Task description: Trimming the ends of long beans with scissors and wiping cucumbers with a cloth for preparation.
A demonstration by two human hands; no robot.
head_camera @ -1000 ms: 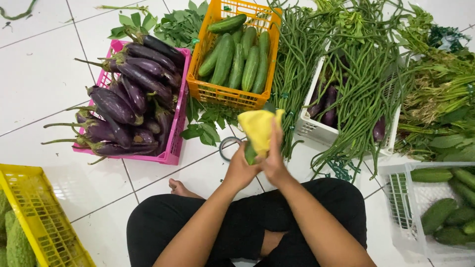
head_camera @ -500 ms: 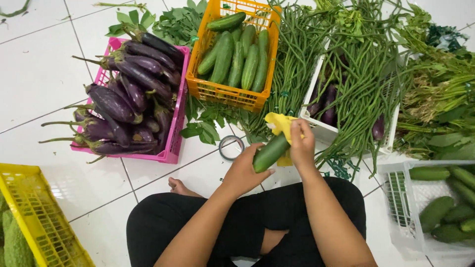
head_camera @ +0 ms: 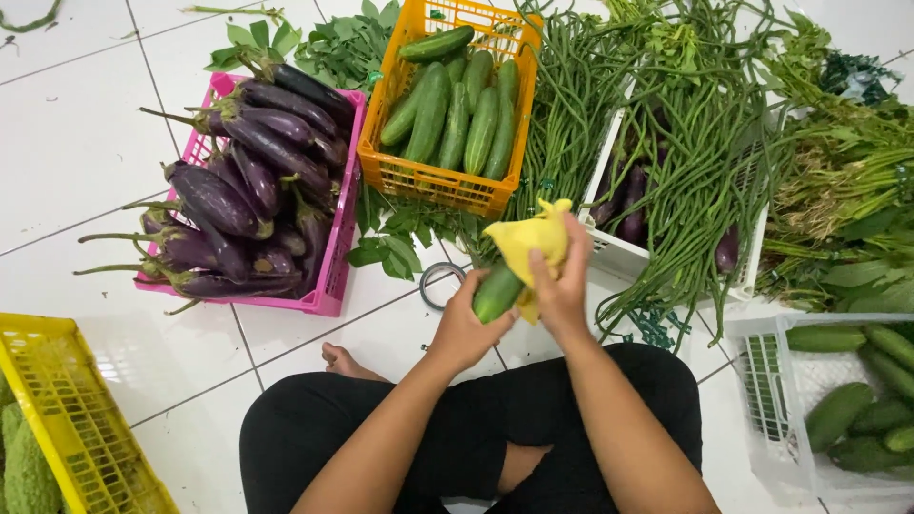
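Cloth [head_camera: 529, 244] in right hand [head_camera: 562, 286] hides cucumber [head_camera: 497, 293] top, left hand [head_camera: 464, 328] gripping btm.

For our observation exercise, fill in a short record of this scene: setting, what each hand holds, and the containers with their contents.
setting: white tiled floor, person seated cross-legged
left hand: grips the lower end of a green cucumber
right hand: presses a yellow cloth over the cucumber's upper end
pink crate: long purple eggplants
orange crate: cucumbers
white crate: eggplants under long green beans
clear crate, right: more cucumbers
yellow crate, lower left: bumpy green gourds beside it
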